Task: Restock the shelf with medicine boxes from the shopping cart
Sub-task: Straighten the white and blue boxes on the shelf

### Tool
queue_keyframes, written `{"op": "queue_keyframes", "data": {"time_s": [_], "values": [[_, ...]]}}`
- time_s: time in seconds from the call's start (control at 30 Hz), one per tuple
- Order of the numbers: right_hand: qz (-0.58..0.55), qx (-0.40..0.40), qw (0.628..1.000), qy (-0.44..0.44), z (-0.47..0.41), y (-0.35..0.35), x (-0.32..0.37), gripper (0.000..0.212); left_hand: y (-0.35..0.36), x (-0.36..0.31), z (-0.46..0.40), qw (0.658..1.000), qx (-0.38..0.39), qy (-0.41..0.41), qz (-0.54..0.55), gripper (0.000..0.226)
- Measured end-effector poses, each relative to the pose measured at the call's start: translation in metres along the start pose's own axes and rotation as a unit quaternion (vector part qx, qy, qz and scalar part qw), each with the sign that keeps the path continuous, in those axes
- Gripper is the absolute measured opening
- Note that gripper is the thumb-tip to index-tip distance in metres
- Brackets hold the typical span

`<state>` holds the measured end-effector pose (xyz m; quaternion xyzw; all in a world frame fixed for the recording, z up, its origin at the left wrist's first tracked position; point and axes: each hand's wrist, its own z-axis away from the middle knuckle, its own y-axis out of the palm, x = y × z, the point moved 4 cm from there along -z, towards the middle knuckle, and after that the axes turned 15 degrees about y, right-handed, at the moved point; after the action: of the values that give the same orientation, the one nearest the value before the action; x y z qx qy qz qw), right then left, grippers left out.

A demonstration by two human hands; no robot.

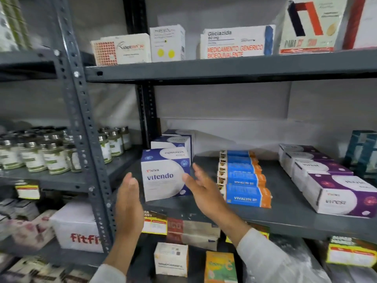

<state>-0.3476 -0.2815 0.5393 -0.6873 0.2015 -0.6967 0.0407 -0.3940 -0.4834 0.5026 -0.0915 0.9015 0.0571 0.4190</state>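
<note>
Blue-and-white Vitendo box [166, 176] looks light and stiff. Our left hand [128, 203] and right hand [201, 186] are open, fingers apart, beside its flat sides.

A pharmacy stockroom: slotted steel shelving [224, 70] stacked with medicine boxes [244, 180], supplement bottles [51, 158], price tags [155, 223]

White-and-blue box [165, 176] between the fingers [130, 184]: "viviva vitendo"
Blue-orange boxes [247, 198] right of them: "VIVALYN"
Purple box [342, 199] far right: "viresi"
Upper box [234, 43]: "Gliclazida 60 mg, MEDICAMENTO GENERICO BIOEQUIVALENTE"
White bin [77, 229] lower left: "fitfi"
</note>
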Motion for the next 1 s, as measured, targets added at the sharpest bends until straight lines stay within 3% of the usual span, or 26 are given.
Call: {"op": "queue_keyframes", "data": {"time_s": [0.07,0.17,0.27,0.57,0.67,1.0], "values": [[-0.018,0.011,1.000,0.017,-0.011,0.024,-0.004,0.077,0.005,0.007,-0.012,0.989,0.052,-0.085,0.110,0.076],[-0.057,0.015,0.998,0.029,-0.021,0.040,-0.011,0.085,0.012,0.004,-0.027,0.977,0.121,-0.110,0.134,0.075],[-0.080,0.036,0.996,0.032,-0.019,0.046,-0.003,0.080,0.015,0.007,-0.043,0.972,0.130,-0.134,0.145,0.071],[-0.022,0.057,0.997,0.055,-0.031,0.060,-0.004,0.086,0.013,0.034,-0.077,0.957,0.156,-0.182,0.165,0.097],[0.011,0.070,0.994,0.078,-0.035,0.056,-0.010,0.102,0.012,0.039,-0.077,0.958,0.151,-0.179,0.166,0.090],[0.051,0.061,0.994,0.077,-0.026,0.057,-0.006,0.103,0.018,0.033,-0.074,0.967,0.159,-0.153,0.130,0.062]]}}
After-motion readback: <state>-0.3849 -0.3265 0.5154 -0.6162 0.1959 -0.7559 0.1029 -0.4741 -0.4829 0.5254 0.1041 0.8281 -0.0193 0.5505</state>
